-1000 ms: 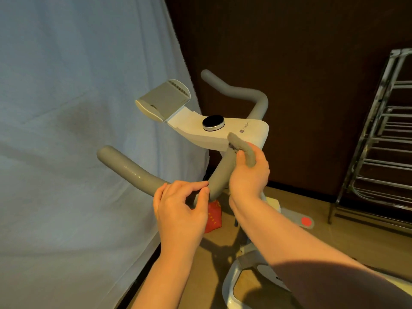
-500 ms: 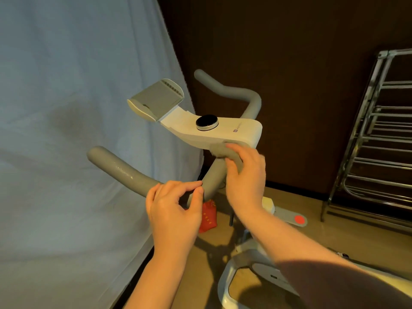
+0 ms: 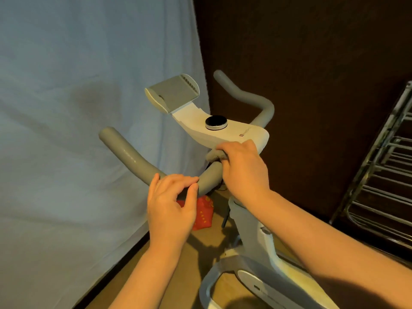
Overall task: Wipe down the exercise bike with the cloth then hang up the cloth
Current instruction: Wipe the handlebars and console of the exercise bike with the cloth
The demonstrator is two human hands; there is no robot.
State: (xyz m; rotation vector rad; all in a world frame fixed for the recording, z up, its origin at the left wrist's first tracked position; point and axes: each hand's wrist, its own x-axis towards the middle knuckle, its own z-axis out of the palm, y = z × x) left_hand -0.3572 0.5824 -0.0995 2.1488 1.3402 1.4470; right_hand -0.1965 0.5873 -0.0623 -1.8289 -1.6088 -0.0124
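Where console meets handlebar, right-hand fingers [image 3: 231,150] curl over the cloth [image 3: 215,156].

left hand [image 3: 172,208] out front, fingers curled round a grey bar, right hand [image 3: 244,169] higher up, fingers bent, squeezing a cloth, both arms bare
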